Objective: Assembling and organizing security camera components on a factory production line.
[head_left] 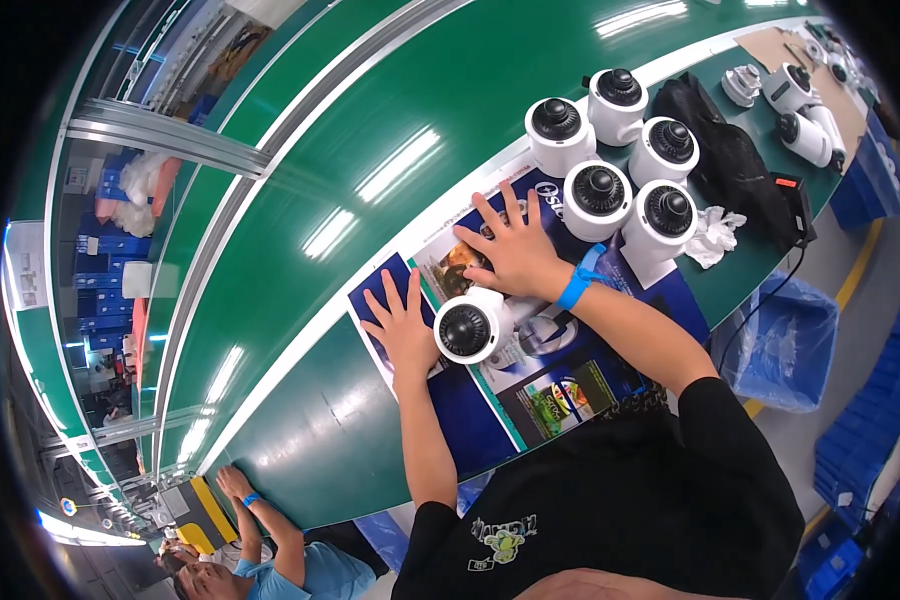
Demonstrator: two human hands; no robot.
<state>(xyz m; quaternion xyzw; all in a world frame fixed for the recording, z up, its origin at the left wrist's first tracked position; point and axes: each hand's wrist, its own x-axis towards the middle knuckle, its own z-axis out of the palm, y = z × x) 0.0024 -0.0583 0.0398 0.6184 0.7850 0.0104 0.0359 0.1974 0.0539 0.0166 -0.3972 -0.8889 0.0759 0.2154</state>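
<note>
My left hand (pixel 405 325) lies open, fingers spread, on a flattened printed carton sheet (pixel 462 410) in blue with food pictures. My right hand (pixel 515 252), also open and spread, rests on the sheet further right, a blue strap (pixel 582 277) round its wrist. Between them a white appliance body (pixel 467 330) with a black round end lies tipped toward me, nearest my left hand; neither hand grips it. Right of my right hand several similar white bodies stand upright in a cluster, each with a black ribbed cone on top, such as this front appliance body (pixel 598 200).
A green conveyor belt (pixel 300 195) runs along the bench's far side. Right are a black cloth bag (pixel 715 140), crumpled white paper (pixel 715 236), more white parts and a plastic-lined blue bin (pixel 785 340). Lower left, a co-worker (pixel 315 570) in light blue rests hands on the bench.
</note>
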